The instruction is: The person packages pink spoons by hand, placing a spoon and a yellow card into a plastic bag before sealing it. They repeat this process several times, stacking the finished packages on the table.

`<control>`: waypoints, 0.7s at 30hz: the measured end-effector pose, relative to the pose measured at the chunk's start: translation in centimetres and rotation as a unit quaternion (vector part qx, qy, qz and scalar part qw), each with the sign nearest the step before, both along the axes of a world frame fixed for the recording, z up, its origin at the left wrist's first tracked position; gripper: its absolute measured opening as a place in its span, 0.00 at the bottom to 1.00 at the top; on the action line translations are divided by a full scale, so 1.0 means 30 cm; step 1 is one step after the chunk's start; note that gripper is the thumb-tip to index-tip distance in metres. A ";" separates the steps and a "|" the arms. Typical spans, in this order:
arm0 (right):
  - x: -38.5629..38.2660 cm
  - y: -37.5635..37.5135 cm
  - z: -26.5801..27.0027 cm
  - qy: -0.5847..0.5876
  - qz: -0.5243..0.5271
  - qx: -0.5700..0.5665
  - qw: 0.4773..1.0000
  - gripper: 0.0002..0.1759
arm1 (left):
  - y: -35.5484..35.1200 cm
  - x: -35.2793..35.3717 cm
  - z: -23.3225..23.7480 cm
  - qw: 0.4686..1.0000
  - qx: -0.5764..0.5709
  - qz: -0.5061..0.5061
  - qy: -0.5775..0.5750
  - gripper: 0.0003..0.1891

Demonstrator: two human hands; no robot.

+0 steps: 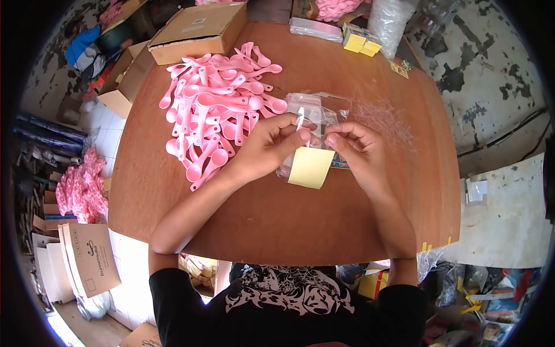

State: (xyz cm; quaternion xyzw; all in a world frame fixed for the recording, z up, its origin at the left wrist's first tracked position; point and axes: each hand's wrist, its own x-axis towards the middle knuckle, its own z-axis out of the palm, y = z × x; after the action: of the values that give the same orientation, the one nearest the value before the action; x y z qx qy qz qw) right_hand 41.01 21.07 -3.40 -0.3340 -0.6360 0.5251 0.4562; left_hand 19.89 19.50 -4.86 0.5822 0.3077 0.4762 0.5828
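Observation:
Over the middle of the brown table, my left hand (272, 144) pinches the left side of a small clear plastic bag (313, 140). My right hand (359, 151) has thumb and fingertips pressed together at the bag's right side. A pale yellow card (311, 168) hangs just below the fingertips. Behind and under the hands lie more clear plastic bags (304, 102). Part of a blue printed item (340, 162) shows beside the card. A large heap of pink spoons (217, 98) lies to the left of my left hand.
A closed cardboard box (196, 32) stands at the table's back left. Thin clear strips (384, 120) lie right of my hands. At the back are a plastic packet (315, 29), yellow boxes (361, 40) and a clear sack (392, 23). A person in blue (84, 49) is far left.

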 end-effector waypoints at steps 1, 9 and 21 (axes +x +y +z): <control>0.002 0.002 -0.006 0.001 0.000 0.000 1.000 0.08 | 0.000 -0.001 0.002 0.999 -0.035 0.014 -0.024 0.11; 0.014 0.007 -0.016 0.017 -0.028 0.043 0.999 0.07 | -0.010 0.011 -0.003 0.998 0.010 0.058 -0.021 0.14; 0.042 0.026 -0.017 0.036 0.044 0.100 0.993 0.08 | 0.007 -0.023 -0.031 0.995 0.027 -0.001 -0.091 0.14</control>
State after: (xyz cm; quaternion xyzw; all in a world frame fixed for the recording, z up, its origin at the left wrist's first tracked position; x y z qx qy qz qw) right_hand 42.28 21.85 -3.91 -0.2391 -0.6827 0.4901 0.4865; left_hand 19.21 19.73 -5.79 0.5519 0.2400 0.5349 0.5930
